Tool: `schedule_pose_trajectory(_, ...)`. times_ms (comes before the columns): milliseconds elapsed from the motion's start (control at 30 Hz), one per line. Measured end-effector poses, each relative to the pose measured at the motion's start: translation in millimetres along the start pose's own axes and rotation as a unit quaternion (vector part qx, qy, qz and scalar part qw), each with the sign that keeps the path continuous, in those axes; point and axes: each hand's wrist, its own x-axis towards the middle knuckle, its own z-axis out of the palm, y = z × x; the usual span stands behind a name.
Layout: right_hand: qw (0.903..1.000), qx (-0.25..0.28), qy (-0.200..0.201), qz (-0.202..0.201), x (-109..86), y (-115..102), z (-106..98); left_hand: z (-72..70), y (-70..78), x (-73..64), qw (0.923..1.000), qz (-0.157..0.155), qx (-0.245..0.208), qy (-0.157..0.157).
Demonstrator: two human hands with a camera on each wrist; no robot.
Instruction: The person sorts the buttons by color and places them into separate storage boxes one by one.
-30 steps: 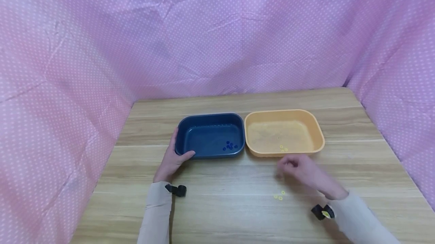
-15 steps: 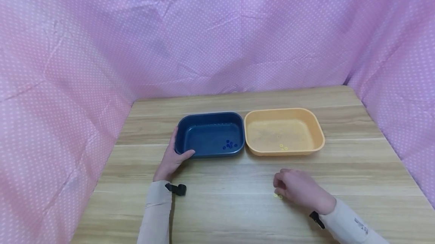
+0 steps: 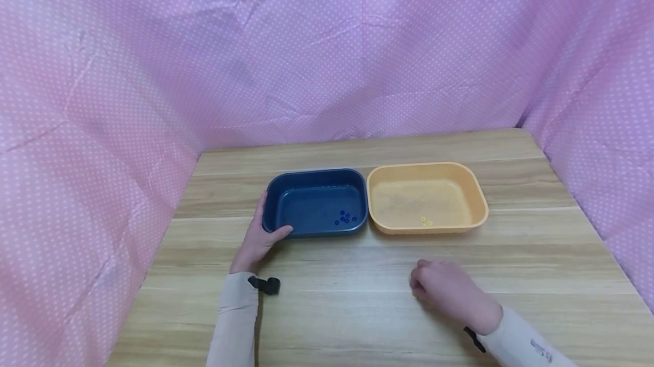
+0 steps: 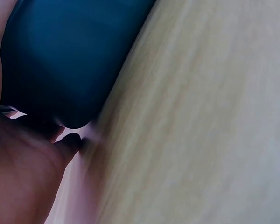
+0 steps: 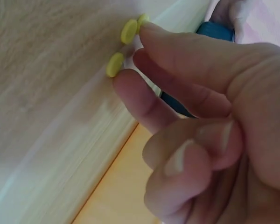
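My left hand [image 3: 258, 239] holds the left front corner of a dark blue tray [image 3: 301, 234], its thumb over the front rim and its fingers along the outer side. In the left wrist view the blue tray [image 4: 74, 56] fills the space beside the palm. My right hand [image 3: 452, 293] is low over the table, in front of an orange tray [image 3: 475, 213]. From the right wrist, small round yellow buttons show: one button [image 5: 129, 31] lies near the thumb tip, another [image 5: 115, 65] at a fingertip. A gap stays between thumb and that finger; the last two fingers are curled in.
Several dark blue buttons [image 3: 346, 218] lie in the right front part of the blue tray. A few yellow buttons [image 3: 429, 223] lie near the front of the orange tray. Both trays stand side by side on a wooden table [image 3: 327, 310], with pink dotted cloth [image 3: 327, 71] behind.
My right hand has come from the orange tray's front edge toward me, down to the yellow buttons on the table, now mostly covering them. The left hand and both trays stay put.
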Motion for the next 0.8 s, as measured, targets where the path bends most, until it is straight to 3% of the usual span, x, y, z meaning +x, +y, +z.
schedule_pose_trajectory(200,0.9988,-0.048,0.007,-0.01,0.0,-6,3,0.1,1.5,-0.3,1.0,-0.003,-0.007,0.0)
schedule_pose_trajectory(500,0.9923,-0.11,0.051,-0.024,-2.6,-10,10,-0.5,1.9,0.7,0.9998,-0.016,-0.014,-0.008)
schedule_pose_trajectory(800,0.977,-0.179,0.095,-0.067,-6.8,-16,15,-0.9,31.2,-9.3,0.9994,-0.025,-0.013,-0.018)
